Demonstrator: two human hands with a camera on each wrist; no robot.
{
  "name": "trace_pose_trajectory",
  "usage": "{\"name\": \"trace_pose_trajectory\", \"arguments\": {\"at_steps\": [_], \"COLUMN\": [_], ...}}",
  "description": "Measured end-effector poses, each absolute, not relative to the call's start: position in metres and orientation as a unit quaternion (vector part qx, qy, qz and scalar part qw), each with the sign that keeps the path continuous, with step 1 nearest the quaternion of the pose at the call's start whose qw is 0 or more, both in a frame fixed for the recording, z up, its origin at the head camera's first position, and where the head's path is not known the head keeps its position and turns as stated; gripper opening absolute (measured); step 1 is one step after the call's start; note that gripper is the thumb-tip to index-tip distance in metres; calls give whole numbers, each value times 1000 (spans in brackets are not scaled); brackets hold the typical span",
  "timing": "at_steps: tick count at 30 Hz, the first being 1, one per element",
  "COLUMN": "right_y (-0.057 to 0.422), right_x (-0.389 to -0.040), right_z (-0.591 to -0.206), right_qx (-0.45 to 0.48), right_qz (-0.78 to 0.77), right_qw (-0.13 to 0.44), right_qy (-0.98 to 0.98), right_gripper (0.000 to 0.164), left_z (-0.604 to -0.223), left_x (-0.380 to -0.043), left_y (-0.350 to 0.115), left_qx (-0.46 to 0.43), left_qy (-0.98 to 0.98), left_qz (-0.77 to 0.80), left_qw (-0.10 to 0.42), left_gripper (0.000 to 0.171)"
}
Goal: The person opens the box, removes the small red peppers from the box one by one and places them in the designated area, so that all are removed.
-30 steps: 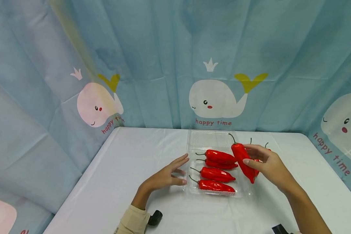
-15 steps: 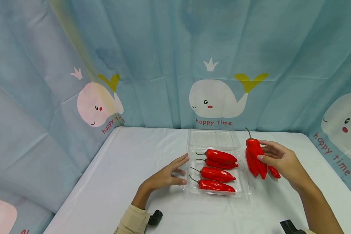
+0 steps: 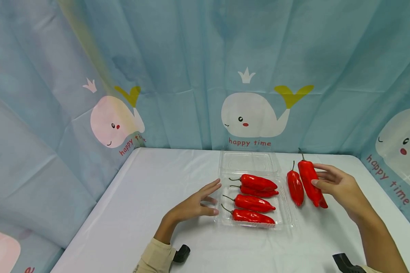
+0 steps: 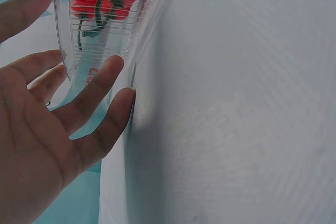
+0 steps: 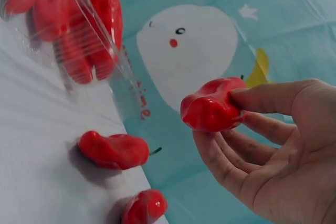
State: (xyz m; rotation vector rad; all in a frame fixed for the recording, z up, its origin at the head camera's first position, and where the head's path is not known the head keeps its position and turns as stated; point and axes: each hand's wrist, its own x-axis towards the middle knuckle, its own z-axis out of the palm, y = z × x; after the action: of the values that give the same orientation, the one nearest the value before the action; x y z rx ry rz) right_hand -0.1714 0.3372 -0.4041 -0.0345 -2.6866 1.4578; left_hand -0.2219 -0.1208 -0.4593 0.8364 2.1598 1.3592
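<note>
Pinched between the thumb and fingers of my right hand [image 3: 341, 189] is a red pepper [image 3: 309, 180], its stem pointing away from me. In the right wrist view that pepper [image 5: 210, 106] hangs above the table. Under it lies another red pepper [image 3: 324, 203], mostly hidden in the head view, and to its left a further loose pepper [image 3: 295, 187]. My left hand [image 3: 194, 204] has its fingers spread and extended at the left side of a clear plastic box [image 3: 280, 218]. Several red peppers [image 3: 254, 203] lie inside, stems to the left. In the left wrist view fingertips touch the box wall [image 4: 65, 30].
The box's clear lid [image 3: 249, 162] is folded back toward the curtain. A white cloth [image 3: 150, 182] covers the table. Behind it hangs a blue curtain [image 3: 191, 113] with whale prints.
My right hand has carried the pepper rightward from beside the box, past the left loose pepper, to above the other one. My left hand has stayed at the box.
</note>
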Motion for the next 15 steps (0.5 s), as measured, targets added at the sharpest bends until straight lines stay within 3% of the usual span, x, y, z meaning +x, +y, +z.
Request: {"name": "trace_pose_trajectory", "arguments": {"at_steps": [15], "right_y": [364], "right_x": [-173], "right_z": [-413], "right_qx": [-61], "right_qz": [477], "right_qw": [55], "right_qy": [-875], "right_gripper": [72], "left_z": [-460], "left_x": [-222], "left_y": [-120], "left_qx": [302], "left_qy": [780], "left_qz": [498], "left_qw": [228], "left_gripper": [88]}}
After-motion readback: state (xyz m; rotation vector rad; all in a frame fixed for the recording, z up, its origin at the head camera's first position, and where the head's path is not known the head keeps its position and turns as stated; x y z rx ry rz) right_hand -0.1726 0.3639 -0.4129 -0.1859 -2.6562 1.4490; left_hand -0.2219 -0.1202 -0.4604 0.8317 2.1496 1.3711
